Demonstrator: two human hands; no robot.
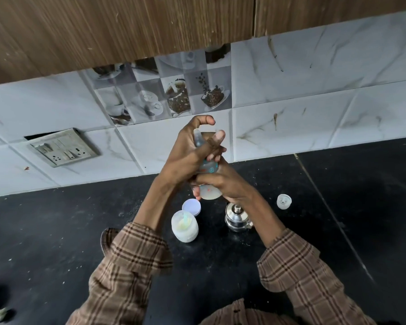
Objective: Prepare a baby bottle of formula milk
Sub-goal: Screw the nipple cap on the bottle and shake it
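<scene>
- Two hands are holding the baby bottle (208,170) up in the air above the middle of the black tabletop (56,231), toward its back edge by the tiled wall (291,113).
- The left hand (188,156) is wrapping around the upper part of the bottle, its grip clamped there, with one finger crooked above the teat end; this looks like a hold for sealing the top.
- The right hand (223,181) is clamping its grip around the lower part of the bottle, steadying the base, where a pale liquid seems to be showing.
- Judging from this two-handed hold, the person is probably shaking or tightening the bottle to mix the formula; which one I cannot tell.
- The open white formula tub (184,228), scoop inside, is standing below the hands near the tabletop's middle, its lid (191,207) lying just behind it, likely left off for easy reach.
- A small steel pot (237,218) is sitting just beside the tub, partly under the right wrist.
- A white cap (284,201) is lying apart, toward the tabletop's right side, presumably waiting for the finished bottle.
</scene>
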